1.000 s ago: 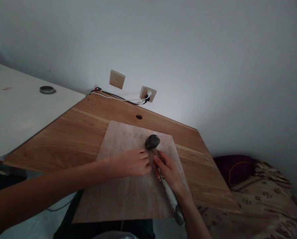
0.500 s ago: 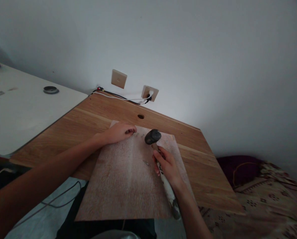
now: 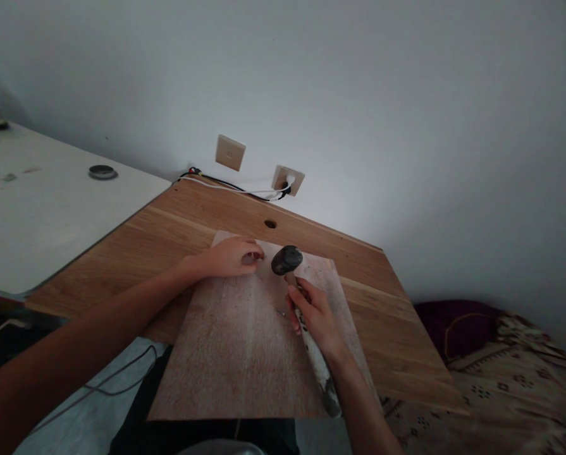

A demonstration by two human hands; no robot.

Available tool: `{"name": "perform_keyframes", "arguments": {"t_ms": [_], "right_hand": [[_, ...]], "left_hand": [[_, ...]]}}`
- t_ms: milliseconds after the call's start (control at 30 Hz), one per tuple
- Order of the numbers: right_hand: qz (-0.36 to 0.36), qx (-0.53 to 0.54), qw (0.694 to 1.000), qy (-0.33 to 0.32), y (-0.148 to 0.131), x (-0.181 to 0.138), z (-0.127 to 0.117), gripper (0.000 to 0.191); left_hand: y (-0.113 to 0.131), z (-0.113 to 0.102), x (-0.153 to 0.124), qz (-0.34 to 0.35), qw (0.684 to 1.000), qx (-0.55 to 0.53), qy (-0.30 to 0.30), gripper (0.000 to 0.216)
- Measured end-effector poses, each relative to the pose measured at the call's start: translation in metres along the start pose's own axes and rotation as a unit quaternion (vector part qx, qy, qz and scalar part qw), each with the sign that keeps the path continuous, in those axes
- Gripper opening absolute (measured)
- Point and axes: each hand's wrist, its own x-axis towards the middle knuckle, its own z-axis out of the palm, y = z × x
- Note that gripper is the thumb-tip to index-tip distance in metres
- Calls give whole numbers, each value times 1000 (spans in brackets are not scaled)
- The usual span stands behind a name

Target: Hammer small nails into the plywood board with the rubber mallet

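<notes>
Well, from far off I look down with 12 o'clock at the top of my view, and the big wooden worktop [image 3: 399, 341] sits under the work. A flat board [image 3: 230, 373] lies on it, with its 6 o'clock end poking out past the worktop's edge. I think a hard knock near that end could make the board tip or jump, since I can't see what holds it up there.

The hammer [image 3: 317, 360] is on the board's 3 o'clock side. I can't tell if its head touches the wood. My right grip [image 3: 313, 313] is wrapped around the handle, close up to the head. Held that high, a hit could come out short and crooked.

My left grip [image 3: 233, 258] is on the board at 9 o'clock from the hammer's head, near but apart. Its fingers are curled in, and I can't tell if they pinch anything. A slip toward 9 o'clock could bump those fingers.

A small shiny bit [image 3: 281, 313] lies just beside the right fingers. A shake could send it rolling.

Now the way things point: the hammer's long handle runs from 5 to 11 o'clock, head at 11. The stubby head goes crossways, about 8 to 2.
</notes>
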Motion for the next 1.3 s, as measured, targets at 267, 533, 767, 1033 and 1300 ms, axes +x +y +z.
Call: {"name": "perform_keyframes", "arguments": {"t_ms": [267, 533, 767, 1033, 1300], "right_hand": [[23, -4, 1000, 15, 7, -5, -7, 44], [29, -2, 999, 12, 14, -6, -7, 45], [26, 9, 1000, 14, 20, -4, -9, 49], [30, 35, 999, 15, 22, -4, -10, 52], [32, 40, 999, 1, 22, -3, -11, 50]], "left_hand": [[22, 3, -10, 128, 989, 58, -37, 12], [34, 0, -32, 170, 978, 107, -53, 20], [3, -2, -7, 46, 998, 43, -20, 22], [-20, 3, 1, -70, 993, -89, 40, 13], [-15, 4, 5, -73, 993, -81, 40, 8]]}}
